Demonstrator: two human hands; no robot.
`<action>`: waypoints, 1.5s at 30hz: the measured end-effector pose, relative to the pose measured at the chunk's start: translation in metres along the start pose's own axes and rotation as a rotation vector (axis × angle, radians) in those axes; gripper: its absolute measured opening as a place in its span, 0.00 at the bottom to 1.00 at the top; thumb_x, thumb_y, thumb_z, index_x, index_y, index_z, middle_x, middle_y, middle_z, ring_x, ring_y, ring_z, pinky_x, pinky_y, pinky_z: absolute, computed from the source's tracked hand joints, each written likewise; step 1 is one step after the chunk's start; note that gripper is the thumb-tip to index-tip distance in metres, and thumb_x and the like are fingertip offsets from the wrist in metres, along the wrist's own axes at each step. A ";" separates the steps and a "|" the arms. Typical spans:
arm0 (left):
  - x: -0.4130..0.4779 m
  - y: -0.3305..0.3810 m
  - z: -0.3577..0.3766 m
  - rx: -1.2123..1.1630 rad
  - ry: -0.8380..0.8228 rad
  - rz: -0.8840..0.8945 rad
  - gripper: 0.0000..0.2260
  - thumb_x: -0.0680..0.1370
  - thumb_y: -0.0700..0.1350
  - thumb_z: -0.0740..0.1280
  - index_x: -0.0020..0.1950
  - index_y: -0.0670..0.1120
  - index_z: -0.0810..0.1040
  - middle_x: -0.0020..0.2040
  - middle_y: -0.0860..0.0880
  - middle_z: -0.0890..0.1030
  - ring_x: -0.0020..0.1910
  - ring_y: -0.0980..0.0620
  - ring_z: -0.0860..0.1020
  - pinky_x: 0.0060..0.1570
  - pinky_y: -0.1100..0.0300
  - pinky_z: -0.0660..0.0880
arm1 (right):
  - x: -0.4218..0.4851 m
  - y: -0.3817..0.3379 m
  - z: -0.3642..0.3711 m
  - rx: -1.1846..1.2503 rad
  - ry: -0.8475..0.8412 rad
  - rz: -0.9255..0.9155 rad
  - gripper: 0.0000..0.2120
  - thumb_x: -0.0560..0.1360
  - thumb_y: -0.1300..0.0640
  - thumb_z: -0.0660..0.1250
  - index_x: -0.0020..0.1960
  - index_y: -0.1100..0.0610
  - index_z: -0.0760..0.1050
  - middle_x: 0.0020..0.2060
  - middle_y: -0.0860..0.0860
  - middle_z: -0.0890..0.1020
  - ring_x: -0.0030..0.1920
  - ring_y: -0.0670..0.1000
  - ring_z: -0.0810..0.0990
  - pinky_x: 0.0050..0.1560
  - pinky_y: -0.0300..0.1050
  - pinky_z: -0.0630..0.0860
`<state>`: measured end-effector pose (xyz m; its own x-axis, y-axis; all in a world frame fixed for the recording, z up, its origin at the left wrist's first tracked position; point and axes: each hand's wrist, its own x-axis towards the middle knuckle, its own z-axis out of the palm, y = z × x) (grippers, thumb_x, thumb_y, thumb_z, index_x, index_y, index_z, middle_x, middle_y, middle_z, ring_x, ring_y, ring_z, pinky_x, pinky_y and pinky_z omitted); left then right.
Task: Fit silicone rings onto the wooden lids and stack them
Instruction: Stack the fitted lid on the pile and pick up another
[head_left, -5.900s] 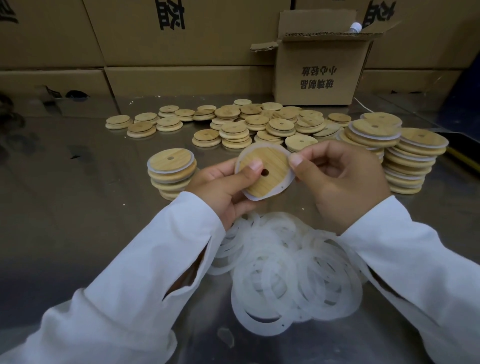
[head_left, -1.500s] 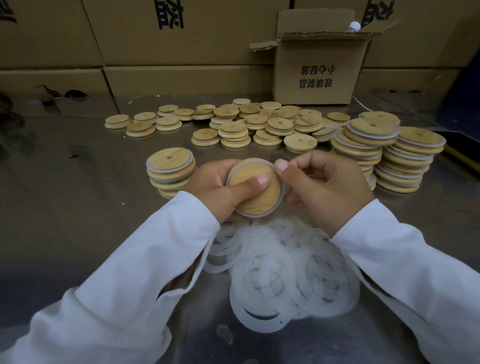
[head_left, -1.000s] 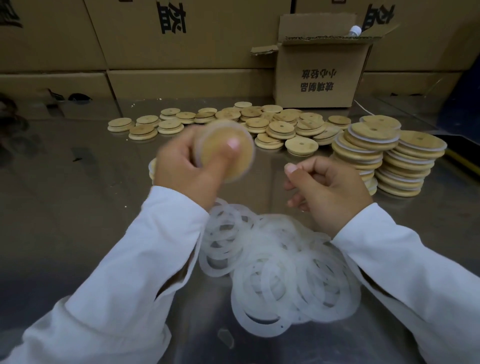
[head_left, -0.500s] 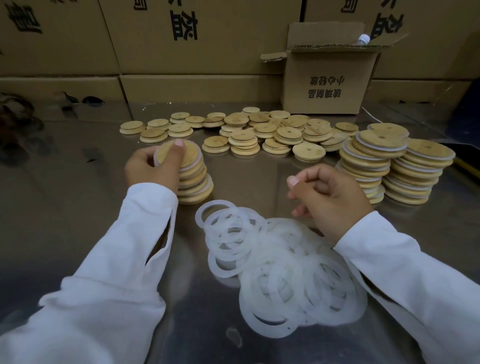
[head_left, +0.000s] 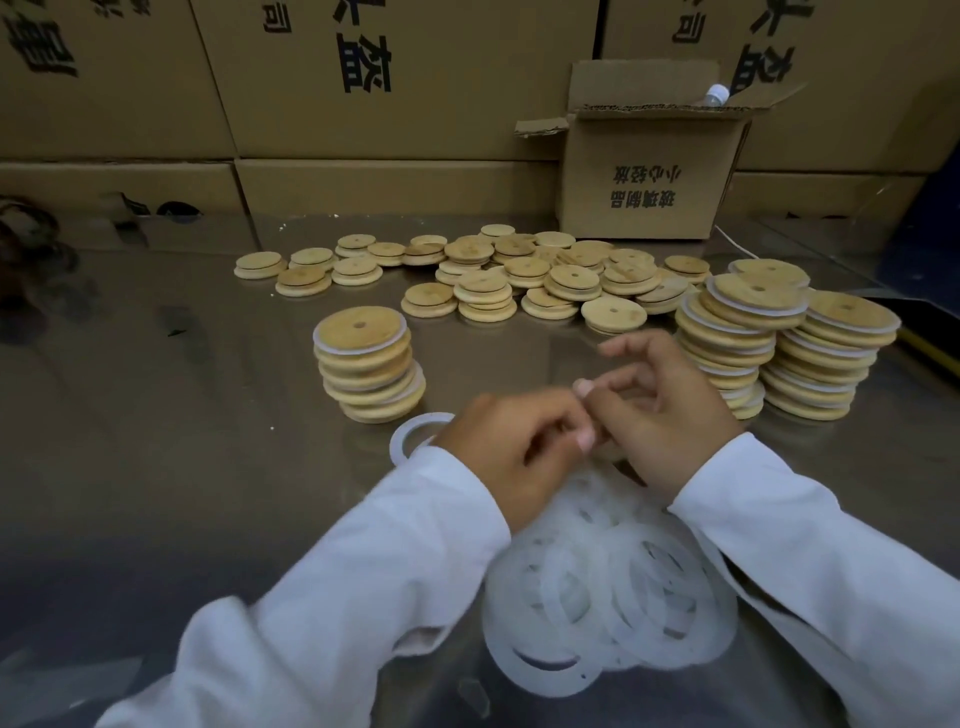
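Observation:
My left hand (head_left: 514, 452) and my right hand (head_left: 662, 410) meet, blurred, just above the far edge of a heap of white silicone rings (head_left: 613, 582). The left hand's fingers are curled; whether they pinch a ring is hidden. Nothing shows in the right hand's loosely curled fingers, and its index finger is raised. One ring (head_left: 410, 434) peeks out left of my left wrist. A short stack of ringed wooden lids (head_left: 369, 364) stands to the left, apart from both hands. Two taller ringed stacks (head_left: 743, 338) (head_left: 831, 364) stand to the right.
Several bare wooden lids (head_left: 519, 275) lie scattered and loosely piled across the back of the shiny metal table (head_left: 182, 441). An open cardboard box (head_left: 649, 171) stands behind them. Large cartons (head_left: 363, 104) wall off the back.
My left hand let go of the ringed lid on the left stack and swung right, back to the ring heap. My right hand rose slightly towards it, its fingers loosening.

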<state>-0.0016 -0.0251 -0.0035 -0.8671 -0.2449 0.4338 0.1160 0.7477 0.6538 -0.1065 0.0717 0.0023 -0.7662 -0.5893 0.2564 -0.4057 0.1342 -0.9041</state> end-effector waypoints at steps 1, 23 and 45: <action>0.000 -0.004 0.004 0.036 -0.048 -0.009 0.09 0.75 0.46 0.64 0.36 0.55 0.71 0.28 0.56 0.73 0.29 0.58 0.70 0.32 0.69 0.65 | 0.001 0.000 -0.002 -0.023 0.013 -0.007 0.13 0.72 0.59 0.68 0.52 0.50 0.67 0.37 0.50 0.79 0.34 0.55 0.80 0.42 0.47 0.75; 0.000 -0.008 0.002 0.041 0.127 0.093 0.04 0.74 0.53 0.57 0.40 0.57 0.68 0.28 0.61 0.71 0.28 0.56 0.69 0.28 0.65 0.62 | 0.164 0.041 0.026 -0.781 0.228 0.463 0.20 0.76 0.58 0.59 0.68 0.57 0.62 0.67 0.58 0.65 0.67 0.59 0.62 0.64 0.53 0.62; 0.007 -0.008 -0.005 0.027 0.393 0.039 0.10 0.73 0.53 0.60 0.53 0.53 0.73 0.50 0.57 0.69 0.47 0.63 0.70 0.46 0.70 0.69 | 0.068 -0.027 0.021 0.006 -0.142 0.517 0.21 0.72 0.46 0.67 0.57 0.59 0.74 0.50 0.54 0.79 0.46 0.55 0.78 0.46 0.46 0.75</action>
<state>-0.0061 -0.0353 -0.0027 -0.6105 -0.4299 0.6652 0.1277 0.7754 0.6184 -0.1370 0.0112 0.0373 -0.7903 -0.5494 -0.2712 0.0099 0.4310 -0.9023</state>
